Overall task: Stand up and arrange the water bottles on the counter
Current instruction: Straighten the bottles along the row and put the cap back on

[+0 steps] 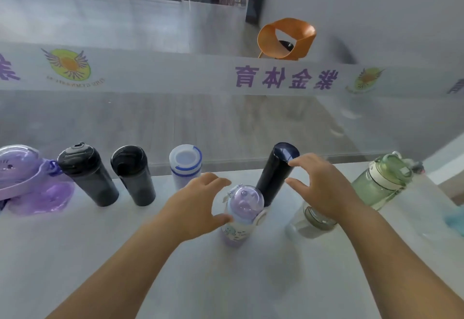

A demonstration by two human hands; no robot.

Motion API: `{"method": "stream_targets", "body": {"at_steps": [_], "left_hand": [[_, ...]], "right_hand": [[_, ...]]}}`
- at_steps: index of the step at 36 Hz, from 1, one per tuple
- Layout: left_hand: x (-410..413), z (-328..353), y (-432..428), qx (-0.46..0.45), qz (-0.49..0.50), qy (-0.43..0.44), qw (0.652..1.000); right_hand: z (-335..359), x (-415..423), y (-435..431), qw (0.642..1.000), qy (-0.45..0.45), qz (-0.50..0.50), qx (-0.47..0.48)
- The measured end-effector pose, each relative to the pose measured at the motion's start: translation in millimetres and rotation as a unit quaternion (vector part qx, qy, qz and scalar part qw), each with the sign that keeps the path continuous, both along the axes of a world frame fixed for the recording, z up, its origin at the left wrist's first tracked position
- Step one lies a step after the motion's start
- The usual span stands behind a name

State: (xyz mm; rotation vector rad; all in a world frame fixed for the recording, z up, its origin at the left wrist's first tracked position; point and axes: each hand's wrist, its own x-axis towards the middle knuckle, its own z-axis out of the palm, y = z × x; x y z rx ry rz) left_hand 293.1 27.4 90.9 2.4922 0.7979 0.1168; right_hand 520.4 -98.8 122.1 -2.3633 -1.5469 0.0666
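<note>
Left hand [198, 205] open, fingers spread, thumb touching small lilac bottle [242, 214] standing mid-counter [125, 256]. Right hand [319, 188] open, fingertips at upright dark flask [276, 173] just behind it.

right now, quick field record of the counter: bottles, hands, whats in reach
surface: white counter
back row, from left: purple bottle, two black tumblers, white bottle with blue rings, dark blue flask, green bottle
front: small lilac bottle, upright; clear bottle, partly hidden
left hand: open, thumb at the small lilac bottle
right hand: open, fingertips by the dark blue flask's top
beyond glass: orange chair
</note>
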Motion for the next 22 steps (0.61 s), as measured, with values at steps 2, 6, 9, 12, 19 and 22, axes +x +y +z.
{"method": "stream_targets", "body": {"at_steps": [2,6,9,12,19,22], "left_hand": [[14,-2,-7,-0.011,-0.016,-0.007,1.000],[36,-7,-17,-0.013,-0.040,0.016,0.999],[45,-10,-20,0.010,-0.052,0.048,0.997],[50,-13,-20,0.013,-0.050,0.055,0.997],[60,-9,-19,0.040,-0.032,0.107,0.993],[67,-7,-22,0.057,-0.019,0.114,0.992]], "right_hand": [[0,13,1,1.000,-0.004,0.017,0.008],[-2,34,5,0.999,-0.012,0.047,0.006],[-4,41,11,0.998,0.002,0.055,-0.014],[-7,44,18,0.997,0.030,0.060,-0.045],[-15,50,39,0.992,0.047,0.073,-0.094],[-19,53,46,0.990,0.059,0.072,-0.107]]}}
